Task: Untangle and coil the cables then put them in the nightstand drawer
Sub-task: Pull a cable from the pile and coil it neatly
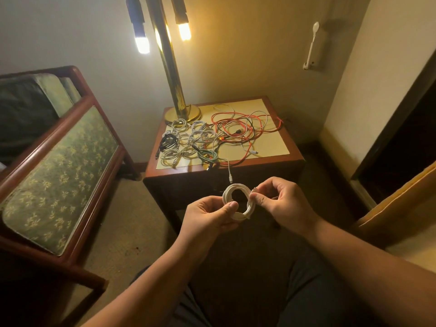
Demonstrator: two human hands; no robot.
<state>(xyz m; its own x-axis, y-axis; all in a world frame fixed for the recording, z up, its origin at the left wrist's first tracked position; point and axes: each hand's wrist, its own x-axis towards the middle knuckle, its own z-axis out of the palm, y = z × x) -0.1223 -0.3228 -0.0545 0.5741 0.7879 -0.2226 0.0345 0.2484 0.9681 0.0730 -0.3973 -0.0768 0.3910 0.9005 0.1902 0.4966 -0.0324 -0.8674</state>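
Carpet (132,223) lies open beside the bench (271,147), before whose front edge the left hand (207,214) and right hand (280,199) each pinch one white cable coil (236,186), with coiled cables (188,140) and a red tangle (240,128) farther back on top.

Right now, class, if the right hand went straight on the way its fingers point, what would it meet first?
The right hand meets the white coiled cable it pinches; beyond, probably the left hand, though depth is unclear.

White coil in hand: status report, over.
Left hand and right hand both pinch white coil, before nightstand. Coiled cables top left, red tangle right. One white plug dangles over front edge.
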